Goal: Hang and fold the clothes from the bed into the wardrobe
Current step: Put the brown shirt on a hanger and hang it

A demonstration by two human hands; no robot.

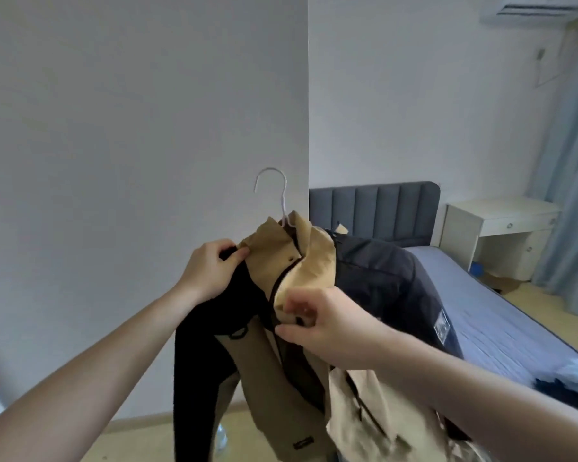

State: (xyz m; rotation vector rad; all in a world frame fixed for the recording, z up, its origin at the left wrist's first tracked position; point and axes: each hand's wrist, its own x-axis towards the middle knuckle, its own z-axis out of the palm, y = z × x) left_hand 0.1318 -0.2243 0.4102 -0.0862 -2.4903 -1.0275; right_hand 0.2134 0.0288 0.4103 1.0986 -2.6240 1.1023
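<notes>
- Left hand (pixel 211 270), in the head view, is raised at the left shoulder of a tan and black jacket (pixel 281 328); its fingers are curled and pinch the edge of the tan collar together with the black cloth beside it.
- Right hand (pixel 327 323) is closed on the front of the same jacket, just under the collar on the right side, where thumb and fingers pinch the tan cloth near the dark zipper line.
- The jacket hangs on a white wire hanger (pixel 276 195); only the hook and the neck of the hanger show, above the collar, and the hook holds on to nothing.
- A black sleeve of the jacket falls down on the left, and the tan body hangs between the two forearms.
- Behind the jacket a dark navy garment (pixel 391 278) with a small patch is seen, and a light beige garment (pixel 377 418) lies under the right forearm; how they are carried I cannot tell.
- A white wall panel (pixel 141 128) fills the left side, directly behind the hanger.
- At the right stands the bed (pixel 501 315) with a blue sheet and a grey padded headboard (pixel 374 208); some dark and pale clothes (pixel 568 381) lie at its near edge.
- A white bedside table (pixel 501 225) is beside the bed, and blue curtains (pixel 571 168) hang beyond it.
</notes>
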